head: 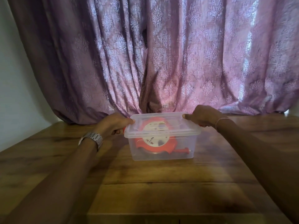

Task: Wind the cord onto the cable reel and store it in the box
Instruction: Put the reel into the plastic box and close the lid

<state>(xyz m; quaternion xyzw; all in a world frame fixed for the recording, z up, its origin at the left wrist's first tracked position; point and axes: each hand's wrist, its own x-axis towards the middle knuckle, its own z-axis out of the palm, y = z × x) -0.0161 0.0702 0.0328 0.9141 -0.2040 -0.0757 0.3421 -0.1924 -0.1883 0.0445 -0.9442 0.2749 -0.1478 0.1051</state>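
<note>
A clear plastic box (181, 152) stands on the wooden table, its clear lid (182, 126) lying on top. Inside it lies the orange cable reel (142, 145) with a white round label; its orange handle (183, 150) points right. The cord itself is hard to make out through the plastic. My left hand (113, 125) grips the box's left end at an orange latch, thumb on the lid. My right hand (204, 116) grips the right end the same way, thumb on the lid corner.
The wooden table (145, 191) stretches toward me with its front edge at the bottom. A purple patterned curtain (161, 54) hangs right behind the box. A white wall (14, 78) is at the left.
</note>
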